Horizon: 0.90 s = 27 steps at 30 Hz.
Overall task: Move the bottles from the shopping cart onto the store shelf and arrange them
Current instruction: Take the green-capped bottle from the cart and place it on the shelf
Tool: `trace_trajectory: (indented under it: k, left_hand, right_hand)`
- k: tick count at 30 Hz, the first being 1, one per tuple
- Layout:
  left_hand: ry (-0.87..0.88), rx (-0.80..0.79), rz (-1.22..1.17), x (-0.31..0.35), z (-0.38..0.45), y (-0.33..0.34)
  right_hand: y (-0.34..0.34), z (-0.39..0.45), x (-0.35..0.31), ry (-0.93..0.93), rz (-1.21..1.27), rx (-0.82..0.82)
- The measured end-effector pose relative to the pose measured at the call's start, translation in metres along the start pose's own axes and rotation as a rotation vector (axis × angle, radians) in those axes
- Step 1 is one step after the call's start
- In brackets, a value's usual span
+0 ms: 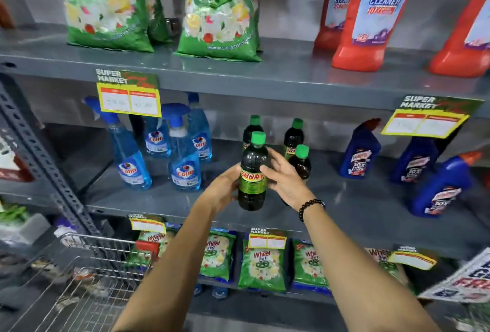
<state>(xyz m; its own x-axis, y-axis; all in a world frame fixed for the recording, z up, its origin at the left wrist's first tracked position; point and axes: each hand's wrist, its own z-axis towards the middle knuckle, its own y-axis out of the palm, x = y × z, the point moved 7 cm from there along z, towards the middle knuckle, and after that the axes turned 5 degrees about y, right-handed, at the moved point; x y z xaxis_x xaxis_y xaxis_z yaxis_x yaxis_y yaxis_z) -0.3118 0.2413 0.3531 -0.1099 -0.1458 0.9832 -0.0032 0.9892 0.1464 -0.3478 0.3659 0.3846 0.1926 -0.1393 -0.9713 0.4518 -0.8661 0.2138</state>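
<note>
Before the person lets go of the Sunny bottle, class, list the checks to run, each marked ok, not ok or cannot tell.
1. Both hands, left hand and right hand, on the front bottle: ok.
2. Front bottle upright: ok.
3. Base resting on middle shelf: cannot tell.
4. Label facing outward: ok.
5. Three green-capped bottles behind standing upright: ok.
6. More bottles left in cart: cannot tell.
</note>
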Motion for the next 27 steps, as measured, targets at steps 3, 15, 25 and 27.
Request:
trace_trajectory:
  k: [3, 15, 25, 27]
  left_hand:
    - [-0.053, 0.025, -0.006, -0.011, 0.019, -0.003]
    - [-0.004, 0.117, -0.143, -0.037, 0.056, -0.014]
    - [-0.010, 0.290, -0.108, -0.052, -0.003, -0.039]
    - [-0.018, 0.359, -0.138, -0.057, -0.032, -0.054]
  right_hand:
    - [-0.007, 0.014, 0.016, 0.025, -0.020, 0.022]
    - [-0.022, 0.042, 0.044, 0.067, -0.009, 0.050]
    - [-0.010, 0.004, 0.070, 0.159, -0.047, 0.331]
    - [-0.003, -0.015, 0.079, 0.232, -0.057, 0.492]
